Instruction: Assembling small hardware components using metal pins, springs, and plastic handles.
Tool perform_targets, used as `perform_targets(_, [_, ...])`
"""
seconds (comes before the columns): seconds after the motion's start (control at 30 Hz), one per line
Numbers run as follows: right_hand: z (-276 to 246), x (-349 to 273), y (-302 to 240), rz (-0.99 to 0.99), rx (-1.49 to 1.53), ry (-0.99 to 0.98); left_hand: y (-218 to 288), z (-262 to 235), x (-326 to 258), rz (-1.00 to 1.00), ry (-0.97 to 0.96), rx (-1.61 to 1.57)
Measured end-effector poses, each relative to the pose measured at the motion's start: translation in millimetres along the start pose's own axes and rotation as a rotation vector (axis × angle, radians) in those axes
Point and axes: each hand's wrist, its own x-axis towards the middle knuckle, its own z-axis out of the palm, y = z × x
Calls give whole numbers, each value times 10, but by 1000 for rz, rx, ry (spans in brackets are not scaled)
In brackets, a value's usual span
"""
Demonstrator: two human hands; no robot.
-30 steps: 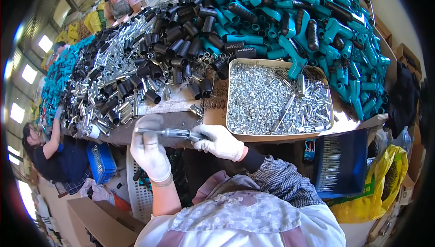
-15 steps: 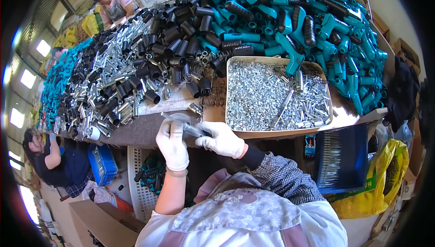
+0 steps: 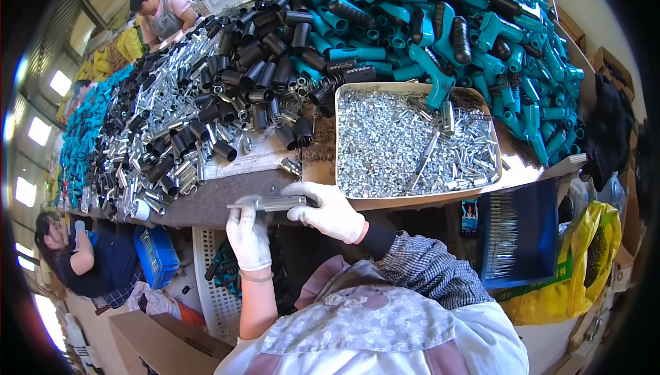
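In front of me, at the table's near edge, a silver metal tube [image 3: 280, 203] with a thinner end on its left lies nearly level between my white-gloved hands. My left hand [image 3: 249, 241] pinches its left part from below with closed fingers. At the opposite end, the thumb and fingers of my right hand [image 3: 330, 215] are around the tube's tip; whether they press on it is hard to make out. Just beyond my right hand stands a cream tray [image 3: 412, 201] full of small shiny metal pieces.
Teal tool housings [image 3: 440, 45] with black grips are heaped at the back right. Black sleeves [image 3: 265, 76] and silver metal parts [image 3: 155, 114] spread leftward. A blue bin [image 3: 536, 244] holds thin rods at right. Another person [image 3: 82, 251] sits at the left; one more works at the far side.
The tube has swung from a slant down to the right to nearly level. My left hand has shifted left and down, and my right hand slightly left.
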Motion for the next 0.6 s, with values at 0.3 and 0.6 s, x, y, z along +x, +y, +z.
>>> perform_targets(0.3, [-51, -43, -50, 26, 62, -39, -300, -170, -389, -663, -37, -646])
perform_targets(0.6, [-48, -47, 64, -70, -23, -92, -418, -64, -520, -896, -67, -1126])
